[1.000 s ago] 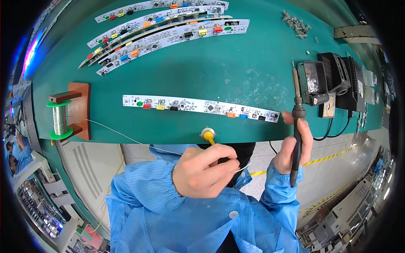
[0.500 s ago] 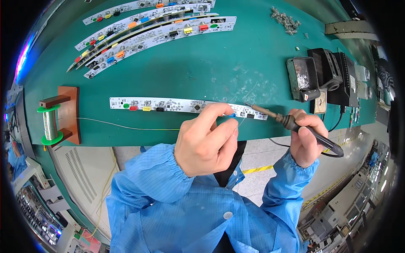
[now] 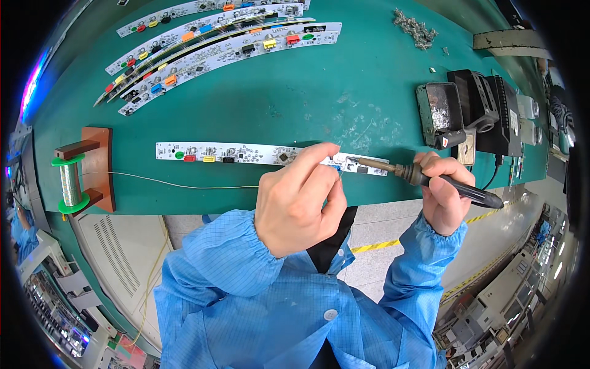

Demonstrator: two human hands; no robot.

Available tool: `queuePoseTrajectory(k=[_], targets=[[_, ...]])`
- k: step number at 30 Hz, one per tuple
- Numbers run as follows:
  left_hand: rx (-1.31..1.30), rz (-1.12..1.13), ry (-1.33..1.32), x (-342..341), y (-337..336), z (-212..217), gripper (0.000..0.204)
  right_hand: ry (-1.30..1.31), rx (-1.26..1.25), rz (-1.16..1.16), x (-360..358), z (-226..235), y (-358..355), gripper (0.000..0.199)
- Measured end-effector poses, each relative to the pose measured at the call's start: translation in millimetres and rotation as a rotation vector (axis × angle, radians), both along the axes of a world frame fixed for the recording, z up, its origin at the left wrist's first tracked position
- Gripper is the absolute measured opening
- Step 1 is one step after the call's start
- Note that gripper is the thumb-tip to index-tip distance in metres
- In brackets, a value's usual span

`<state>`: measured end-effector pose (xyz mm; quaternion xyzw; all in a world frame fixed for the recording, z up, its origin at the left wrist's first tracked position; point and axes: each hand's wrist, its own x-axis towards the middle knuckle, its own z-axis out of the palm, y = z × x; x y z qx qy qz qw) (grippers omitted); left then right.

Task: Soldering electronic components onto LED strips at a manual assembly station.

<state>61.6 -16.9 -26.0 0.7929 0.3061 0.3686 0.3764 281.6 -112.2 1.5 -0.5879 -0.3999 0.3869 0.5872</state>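
A long, narrow white circuit board [image 3: 255,154] with coloured connectors lies near the table's front edge. My right hand [image 3: 444,187] grips a soldering iron [image 3: 415,176], its tip over the board's right part. My left hand [image 3: 301,203] is closed in a pinch on a thin solder wire [image 3: 184,186], above the right half of the board and hiding some of it. From that hand the wire runs left to a solder spool [image 3: 72,184] with green flanges on a brown stand [image 3: 104,169]. The wire's end shows just right of my fingertips, by a blue connector.
Several similar boards [image 3: 233,58] lie close together at the back left. Small metal parts [image 3: 415,27] are heaped at the back right. A dark metal tray [image 3: 441,111], an iron holder [image 3: 476,101] and a black box [image 3: 505,117] stand on the right. A cable hangs near the iron.
The iron has tipped flatter, and its tip has moved slightly left and down onto the board area. My left hand has shifted slightly left; the board appears a little further left.
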Motion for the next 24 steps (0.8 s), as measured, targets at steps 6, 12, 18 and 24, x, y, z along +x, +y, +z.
queuePoseTrajectory(k=[6, 12, 18, 24], targets=[[0.018, -0.007, 0.003, 0.2, 1.7, -1.0, 0.014, 0.038, -0.068, -0.013, 2.0, 1.7, 4.1, 0.020], [0.042, -0.008, 0.004, 1.1, 2.0, -3.1, 0.013, 0.053, -0.094, 0.002, 6.7, -0.8, 3.8, 0.020], [0.038, -0.008, 0.013, 0.0, 1.3, -0.8, 0.013, 0.054, -0.061, 0.024, 5.7, -1.3, 5.0, 0.021], [0.052, 0.011, 0.024, -0.3, 0.2, -2.7, 0.012, 0.048, -0.013, 0.051, 4.6, -3.5, 5.4, 0.021]])
